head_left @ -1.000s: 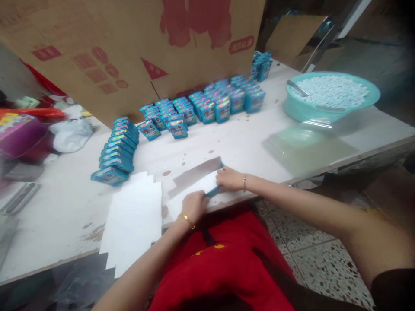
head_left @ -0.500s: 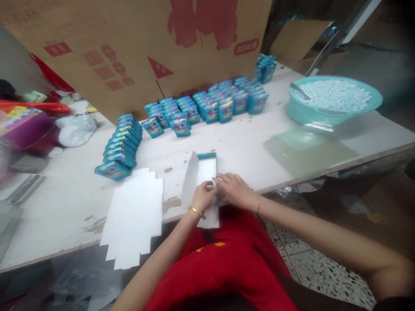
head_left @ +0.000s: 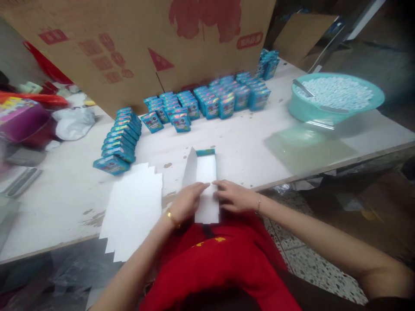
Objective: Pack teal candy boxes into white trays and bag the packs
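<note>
A partly folded box, white inside with a teal far wall, lies at the table's front edge, its near flap reaching over my lap. My left hand grips its left side, thumb and fingertips pressed near the fold. On the opposite side my right hand holds the right wall, its thumb over the edge and the fingers bent against the outside. The two thumbs almost meet above the white board. Left of the box lies a stack of flat white box blanks.
Rows of small blue packets stand behind the box, with another row at the left. A large brown carton rises behind them. At the right sits a teal basin of pale pieces with a metal scoop.
My left hand has moved from inside the box's near end out to its left side. My right fingers have drawn back to the right wall, and the near flap shows more.
</note>
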Motion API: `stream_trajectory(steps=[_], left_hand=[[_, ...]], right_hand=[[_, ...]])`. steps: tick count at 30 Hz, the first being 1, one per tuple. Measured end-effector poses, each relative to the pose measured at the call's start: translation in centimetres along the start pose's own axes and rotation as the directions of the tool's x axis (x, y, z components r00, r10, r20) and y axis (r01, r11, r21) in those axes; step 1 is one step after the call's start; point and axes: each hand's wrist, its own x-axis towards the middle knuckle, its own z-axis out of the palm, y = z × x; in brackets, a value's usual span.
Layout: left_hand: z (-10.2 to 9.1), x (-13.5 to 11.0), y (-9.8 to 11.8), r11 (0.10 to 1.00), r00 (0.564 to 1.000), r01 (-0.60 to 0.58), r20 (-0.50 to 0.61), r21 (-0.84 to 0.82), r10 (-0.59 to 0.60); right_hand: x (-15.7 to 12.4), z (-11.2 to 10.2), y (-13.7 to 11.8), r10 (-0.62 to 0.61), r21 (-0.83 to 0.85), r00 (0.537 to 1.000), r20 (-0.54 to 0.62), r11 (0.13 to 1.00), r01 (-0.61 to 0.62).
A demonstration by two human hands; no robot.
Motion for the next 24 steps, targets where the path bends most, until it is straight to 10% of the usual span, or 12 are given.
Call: stream_trajectory(steps=[6,14,24], left_hand=[[0.1,-2.5,-1.3,0.893,0.897,-0.342,0.384,0.292,0.218],[1.6,-2.7,-1.0,0.829,0.903,-0.359,0.384,0.429,0.193],[-2.7,-2.2,-3.3,0.839,0.93,-0.346,0.27,0.42,0.249]], right_hand=[[0.7,0.4,1.2,-0.084,-0.063,0.996,0.015,0.994,0.084],[1.8,1.7,1.5,-0.087,-0.115,0.995,-0.038,0.99,0.082],[2.3,3.1,0.6,-0.008,-0.088,0.981,-0.196,0.996,-0.01]])
